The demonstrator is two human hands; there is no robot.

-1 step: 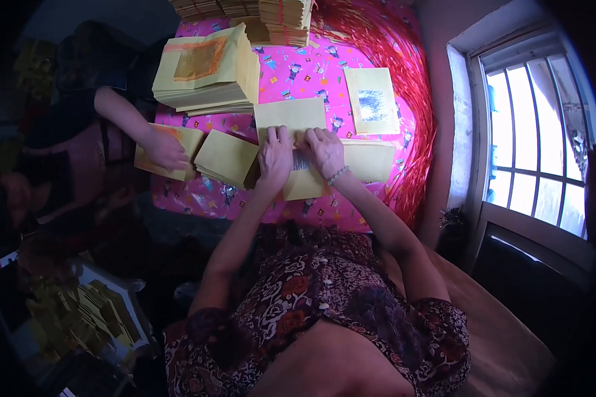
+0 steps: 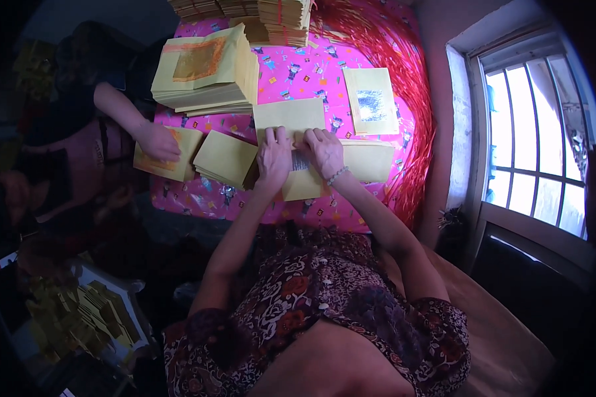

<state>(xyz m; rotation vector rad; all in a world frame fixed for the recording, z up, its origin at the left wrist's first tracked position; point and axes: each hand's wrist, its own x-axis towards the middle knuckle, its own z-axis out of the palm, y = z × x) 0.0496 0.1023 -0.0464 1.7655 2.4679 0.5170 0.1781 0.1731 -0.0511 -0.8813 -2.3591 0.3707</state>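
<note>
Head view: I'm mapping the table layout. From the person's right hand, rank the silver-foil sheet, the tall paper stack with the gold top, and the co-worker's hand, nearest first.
1. Silver-foil sheet: just beyond the right hand, slightly to its right.
2. Tall paper stack: far left part of the table.
3. Co-worker's hand: at the table's left edge, on a yellow sheet.

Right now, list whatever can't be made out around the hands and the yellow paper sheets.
Head view only:
- Silver foil square: mostly covered by the left hand and right hand.
- Bundled paper stacks: cut off by the top edge.
- Sheet under the co-worker's hand: its middle hidden.
- Gold papers at lower left: too dark to tell.
</note>
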